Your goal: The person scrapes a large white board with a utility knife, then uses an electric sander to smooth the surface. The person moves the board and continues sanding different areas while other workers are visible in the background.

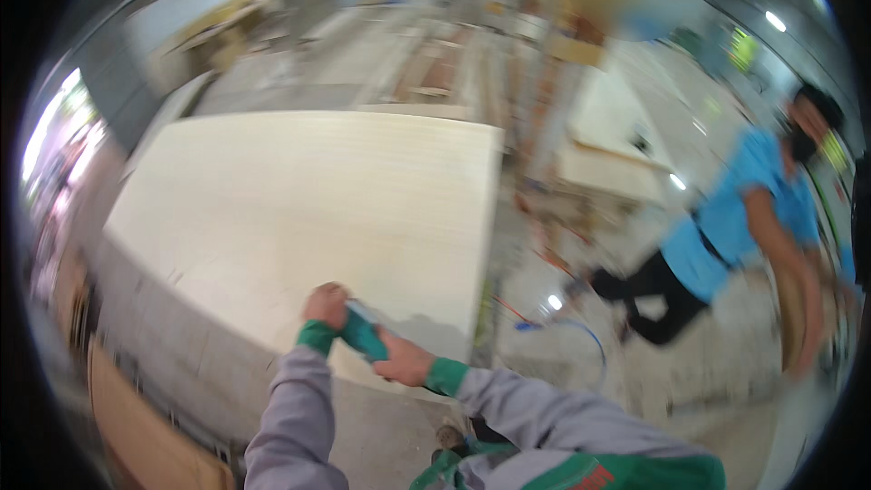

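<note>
A teal, elongated hand tool (pixel 364 334) sits low over the near edge of a large pale board (pixel 336 191). Blur hides its exact kind. Closed around its far left end is my left hand (pixel 327 303). My right hand (pixel 405 361) grips the near right end, with the forearm reaching in from the lower right. The tool appears to rest on the board's surface, and a soft shadow falls to its right. The board is wide and flat, with a smooth cream-coloured face.
At the right a person in a blue shirt (pixel 733 209) bends over a tan panel (pixel 792 331). A blue hose (pixel 594 342) curves across the floor near them. More pale sheets (pixel 610 122) lie behind. A curved brown panel (pixel 150 422) stands at the lower left.
</note>
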